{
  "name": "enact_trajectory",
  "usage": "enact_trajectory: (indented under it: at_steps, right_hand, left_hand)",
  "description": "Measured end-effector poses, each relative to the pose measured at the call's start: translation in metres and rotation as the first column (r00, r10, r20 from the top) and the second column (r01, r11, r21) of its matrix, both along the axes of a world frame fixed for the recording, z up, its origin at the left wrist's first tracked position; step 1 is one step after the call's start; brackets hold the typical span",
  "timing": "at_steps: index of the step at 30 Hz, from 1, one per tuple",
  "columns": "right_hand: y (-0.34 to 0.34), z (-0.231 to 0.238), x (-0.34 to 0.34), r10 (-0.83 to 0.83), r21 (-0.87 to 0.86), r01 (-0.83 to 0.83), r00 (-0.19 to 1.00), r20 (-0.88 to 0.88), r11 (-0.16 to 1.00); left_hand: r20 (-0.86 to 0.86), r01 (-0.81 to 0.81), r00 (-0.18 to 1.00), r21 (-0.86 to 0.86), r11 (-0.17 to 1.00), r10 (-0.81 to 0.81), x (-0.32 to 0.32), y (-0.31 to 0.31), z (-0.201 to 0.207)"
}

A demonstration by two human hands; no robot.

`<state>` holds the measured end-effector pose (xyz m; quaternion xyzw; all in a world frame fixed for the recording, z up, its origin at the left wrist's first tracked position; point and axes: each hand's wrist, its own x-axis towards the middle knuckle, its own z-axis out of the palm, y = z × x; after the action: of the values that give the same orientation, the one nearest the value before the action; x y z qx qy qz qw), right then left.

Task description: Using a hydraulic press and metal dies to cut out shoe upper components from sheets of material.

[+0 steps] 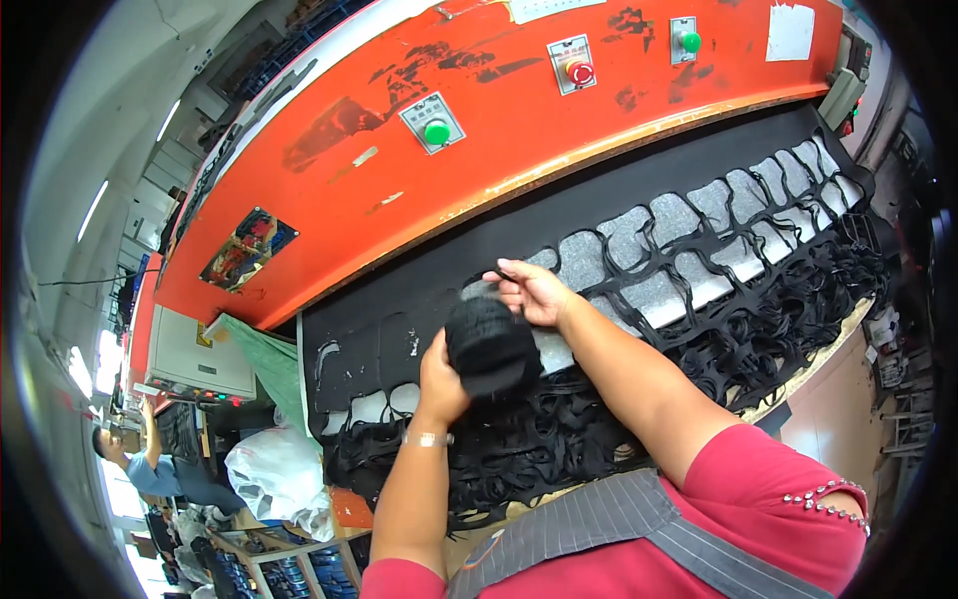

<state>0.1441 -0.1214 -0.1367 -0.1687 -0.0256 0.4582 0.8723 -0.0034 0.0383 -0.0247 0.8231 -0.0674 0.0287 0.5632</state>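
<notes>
My left hand [442, 384] is wrapped round the side of a thick stack of black cut pieces [491, 349], held above the machine bed. Just beyond the stack, my right hand [534, 293] has its fingers curled and the thumb and forefinger pinched together. What lies between those fingertips is too small to make out; they are close to the edge of a black sheet [419, 290]. To the right, the sheet is cut into a web of thin black strips [689, 240], with a grey speckled surface [738, 205] showing through the openings.
An orange machine [329, 220] with green buttons [436, 132] and a red button [580, 73] rises behind the bed. Tangled black offcuts [718, 354] hang along the near edge. At left are a white plastic bag [279, 479], a control box [200, 349] and another person [165, 474].
</notes>
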Motion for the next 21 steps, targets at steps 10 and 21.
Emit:
enact_trajectory:
  at_steps: [10,21]
  right_hand:
    - [0.065,0.045,-0.038,0.238,-0.307,0.952,0.297,0.925,0.007]
    - [0.155,0.053,-0.050,0.079,-0.941,0.285,0.950,0.303,0.184]
  left_hand:
    - [0.301,-0.308,0.922,0.184,0.933,0.245,-0.070,0.157,0.060]
    - [-0.111,0.339,0.830,0.879,0.335,-0.547,0.001,0.261,0.020]
